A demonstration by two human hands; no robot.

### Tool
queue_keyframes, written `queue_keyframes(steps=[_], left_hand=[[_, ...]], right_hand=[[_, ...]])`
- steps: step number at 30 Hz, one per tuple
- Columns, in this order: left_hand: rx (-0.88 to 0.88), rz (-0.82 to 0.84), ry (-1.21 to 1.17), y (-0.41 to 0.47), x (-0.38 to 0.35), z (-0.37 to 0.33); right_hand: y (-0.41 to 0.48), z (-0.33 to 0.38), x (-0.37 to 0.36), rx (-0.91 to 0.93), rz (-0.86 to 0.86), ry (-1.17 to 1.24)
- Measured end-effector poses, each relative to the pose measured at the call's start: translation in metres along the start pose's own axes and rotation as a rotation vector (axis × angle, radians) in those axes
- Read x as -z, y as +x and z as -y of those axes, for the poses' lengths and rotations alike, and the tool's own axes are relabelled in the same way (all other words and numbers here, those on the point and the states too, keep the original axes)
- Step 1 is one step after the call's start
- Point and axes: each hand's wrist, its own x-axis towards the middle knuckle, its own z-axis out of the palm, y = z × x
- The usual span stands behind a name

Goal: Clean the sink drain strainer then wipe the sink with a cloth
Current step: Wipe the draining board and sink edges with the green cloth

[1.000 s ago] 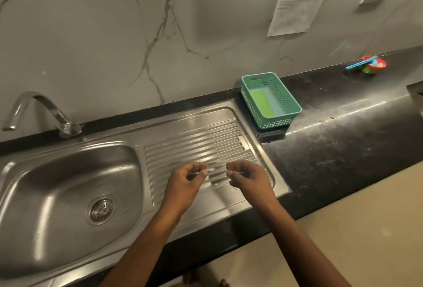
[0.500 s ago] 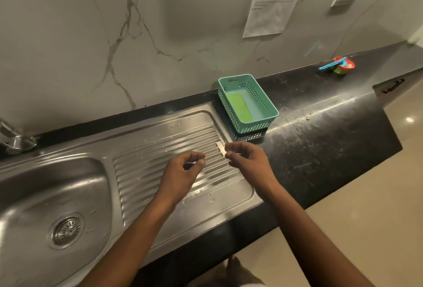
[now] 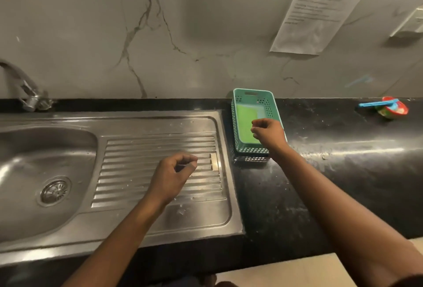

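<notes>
A steel sink (image 3: 160,229) is seen from above, set into a black desk (image 3: 343,172) against a marbled wall. The bowl lies at the left, and the round drain strainer (image 3: 55,191) is seated in its floor, well apart from both hands. A tap (image 3: 25,87) is mounted at the far left.

The left hand (image 3: 174,177) is held over the ribbed draining board, just right of the bowl. Its fingers (image 3: 191,159) are curled in, with the thumb brought up to the forefinger. Nothing can be made out between them, and whether the steel below is touched cannot be told.

The right hand (image 3: 269,134) is held over a teal basket (image 3: 254,94), which stands on the desk just beside the sink's right edge. Its fingers (image 3: 255,130) are bunched narrowly, tips close together, above a green cloth (image 3: 243,122) that is laid flat in the basket. Whether the cloth is touched cannot be told, and nothing is seen held.

At the far right of the desk a red bowl (image 3: 392,109) is set, with a blue tool (image 3: 375,103) laid across it. A printed sheet (image 3: 320,7) is fixed to the wall above.
</notes>
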Motion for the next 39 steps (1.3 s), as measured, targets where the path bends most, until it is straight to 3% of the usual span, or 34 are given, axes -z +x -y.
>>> queue_keyframes(steps=[11, 17, 21, 26, 30, 35, 37, 39], left_hand=[[0.074, -0.155, -0.016, -0.013, -0.019, 0.007], [0.095, -0.233, 0.006, -0.02, -0.009, 0.011], [0.104, -0.268, -0.002, -0.022, -0.005, 0.012], [0.112, -0.267, -0.016, -0.018, 0.0, 0.015], [0.117, -0.271, -0.03, -0.014, 0.003, 0.018], [0.119, -0.221, -0.026, -0.01, 0.015, 0.022], [0.115, -0.209, -0.015, -0.008, 0.024, 0.024], [0.11, -0.198, -0.016, -0.007, 0.034, 0.026]], right_hand=[[0.073, -0.014, -0.009, -0.079, 0.242, -0.596], [0.085, -0.016, -0.014, -0.112, 0.212, -0.747], [0.09, -0.015, -0.018, -0.184, 0.149, -0.539], [0.084, 0.003, -0.008, -0.248, 0.072, -0.016], [0.064, 0.028, 0.012, -0.11, 0.085, 0.139], [0.039, 0.053, 0.002, 0.177, 0.243, 0.151], [0.028, 0.065, -0.015, 0.253, 0.244, 0.051], [0.018, 0.075, -0.035, 0.381, 0.173, -0.216]])
